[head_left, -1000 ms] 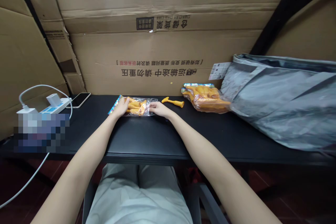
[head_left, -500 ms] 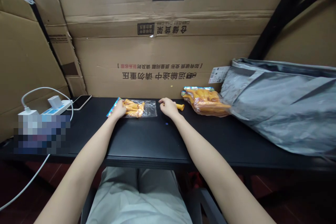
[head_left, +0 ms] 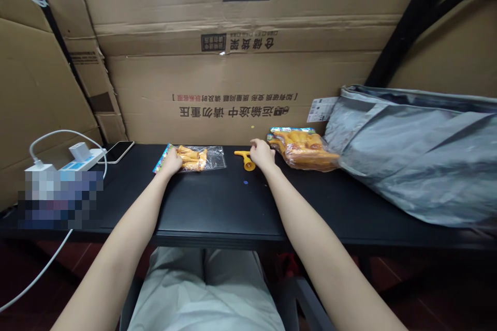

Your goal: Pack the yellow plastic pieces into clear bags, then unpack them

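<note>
My left hand (head_left: 172,161) rests with curled fingers on the left end of a small clear bag (head_left: 202,158) that holds several orange plastic pieces on the black table (head_left: 217,201). My right hand (head_left: 262,155) lies on a loose orange plastic piece (head_left: 244,157) to the right of that bag, fingers closed over its right end. A fuller clear bag of orange pieces (head_left: 303,148) sits just right of my right hand.
A large grey bag (head_left: 411,150) fills the table's right side. A white power strip with chargers (head_left: 73,159) and a phone (head_left: 116,151) lie at the far left. Cardboard boxes (head_left: 240,62) stand behind the table. A white cable hangs off the left edge.
My right hand left the small bag and moved right onto the loose orange piece, which has turned and shifted. The left hand stays on the bag, which slid slightly left.
</note>
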{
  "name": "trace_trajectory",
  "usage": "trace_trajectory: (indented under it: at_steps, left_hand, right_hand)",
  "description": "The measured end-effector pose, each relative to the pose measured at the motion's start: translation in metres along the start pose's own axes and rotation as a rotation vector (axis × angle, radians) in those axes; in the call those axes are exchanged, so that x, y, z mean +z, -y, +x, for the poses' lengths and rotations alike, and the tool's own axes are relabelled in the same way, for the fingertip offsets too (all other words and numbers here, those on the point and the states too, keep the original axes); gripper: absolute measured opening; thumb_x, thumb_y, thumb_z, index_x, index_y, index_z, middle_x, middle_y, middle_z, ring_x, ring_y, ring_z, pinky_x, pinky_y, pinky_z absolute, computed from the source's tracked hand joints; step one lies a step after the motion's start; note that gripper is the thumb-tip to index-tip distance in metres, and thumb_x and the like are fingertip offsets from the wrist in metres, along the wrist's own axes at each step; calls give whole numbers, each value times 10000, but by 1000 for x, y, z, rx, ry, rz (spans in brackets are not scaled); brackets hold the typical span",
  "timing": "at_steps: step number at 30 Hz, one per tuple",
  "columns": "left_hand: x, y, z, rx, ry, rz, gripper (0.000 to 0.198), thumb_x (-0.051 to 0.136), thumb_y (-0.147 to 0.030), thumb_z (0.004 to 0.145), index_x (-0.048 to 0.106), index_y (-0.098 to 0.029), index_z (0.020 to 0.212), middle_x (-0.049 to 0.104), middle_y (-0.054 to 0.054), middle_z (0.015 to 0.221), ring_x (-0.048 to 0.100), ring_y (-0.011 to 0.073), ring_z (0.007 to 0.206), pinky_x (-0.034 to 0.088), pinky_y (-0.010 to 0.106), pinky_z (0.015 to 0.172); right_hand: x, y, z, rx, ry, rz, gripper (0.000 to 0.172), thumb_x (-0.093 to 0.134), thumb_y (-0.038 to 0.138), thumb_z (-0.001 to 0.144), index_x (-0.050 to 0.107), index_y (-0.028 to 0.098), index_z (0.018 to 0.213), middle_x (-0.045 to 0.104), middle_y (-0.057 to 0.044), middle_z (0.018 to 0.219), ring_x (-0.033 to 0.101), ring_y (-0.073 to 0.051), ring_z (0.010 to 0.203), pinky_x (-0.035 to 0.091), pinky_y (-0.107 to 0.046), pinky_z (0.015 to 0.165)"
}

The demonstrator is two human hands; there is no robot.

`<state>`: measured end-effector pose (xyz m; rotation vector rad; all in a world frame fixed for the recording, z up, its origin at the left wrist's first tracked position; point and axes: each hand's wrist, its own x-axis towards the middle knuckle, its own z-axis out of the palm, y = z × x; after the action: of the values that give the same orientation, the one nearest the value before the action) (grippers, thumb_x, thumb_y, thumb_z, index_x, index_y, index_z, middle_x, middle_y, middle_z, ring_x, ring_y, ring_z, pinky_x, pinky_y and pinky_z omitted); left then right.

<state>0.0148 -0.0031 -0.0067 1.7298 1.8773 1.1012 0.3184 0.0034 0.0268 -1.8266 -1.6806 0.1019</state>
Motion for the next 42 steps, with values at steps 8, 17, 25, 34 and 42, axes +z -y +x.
trace_trajectory:
  at_steps: [8, 17, 25, 34, 42]
  left_hand:
    - [-1, -6, -3, -20, -6, -23, 323, 456, -136, 764, 554, -188, 1067, 643, 96, 1140, 601, 245, 1064, 460, 368, 936]
    - [8, 11, 9, 41, -33, -24, 347, 432, -150, 774, 555, -198, 1094, 635, 96, 1156, 576, 234, 1119, 423, 361, 984]
    - [18, 17, 15, 78, 6, -139, 345, 452, -187, 786, 549, -197, 1117, 626, 95, 1169, 564, 238, 1128, 402, 375, 999]
    - [23, 11, 14, 84, 81, -284, 294, 440, -223, 825, 543, -148, 1090, 614, 127, 1175, 578, 217, 1089, 405, 361, 983]
    - [23, 5, 11, 90, 74, -285, 261, 436, -230, 832, 552, -151, 1051, 614, 128, 1167, 568, 215, 1097, 388, 359, 995]
  right_hand:
    - [14, -16, 1, -181, 370, -80, 356, 574, 109, 759, 692, 287, 1043, 505, -55, 1366, 415, -298, 1243, 341, -527, 978]
    - [5, 0, -5, -283, 305, -279, 270, 491, 113, 810, 624, 184, 1034, 649, -101, 1117, 521, -249, 1126, 236, -535, 1035]
    - [10, 22, -14, -407, 374, -175, 272, 521, 152, 806, 659, 223, 1030, 702, -60, 1055, 595, -238, 1050, 282, -449, 968]
    - [16, 27, -15, -400, 382, 78, 264, 632, 219, 757, 701, 234, 1011, 725, -36, 929, 643, -213, 895, 415, -355, 845]
    - [41, 17, -8, -408, 462, 427, 285, 696, 255, 688, 726, 154, 952, 720, -53, 853, 631, -169, 748, 475, -274, 712]
